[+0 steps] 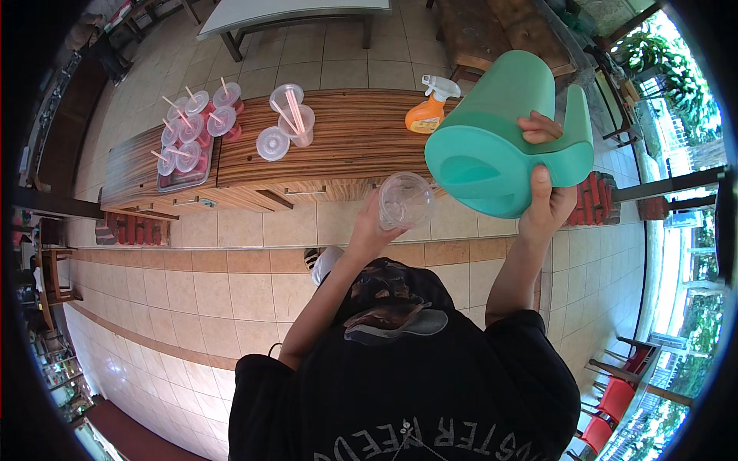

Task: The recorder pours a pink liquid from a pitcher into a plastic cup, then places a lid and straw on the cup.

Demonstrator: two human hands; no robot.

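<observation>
My left hand (371, 225) holds a clear plastic cup (406, 200) in front of the wooden counter, its round mouth facing up. Liquid in that cup cannot be made out. My right hand (548, 196) grips the handle of a green plastic pitcher (490, 138), tilted towards the cup, its lidded top beside the cup's rim. On the counter's left part, several lidded cups of pink drink (190, 128) with straws stand on and around a metal tray (184, 185). Nearer the middle, a plastic cup (304, 138) holds pink-striped straws, with a clear lid (273, 144) beside it.
An orange spray bottle (425, 115) with a white nozzle stands on the wooden counter (357, 132), left of the pitcher. Beyond are a white-topped table (300, 14) and a brown padded bench (478, 29). Another person (101, 46) stands far off at the upper left.
</observation>
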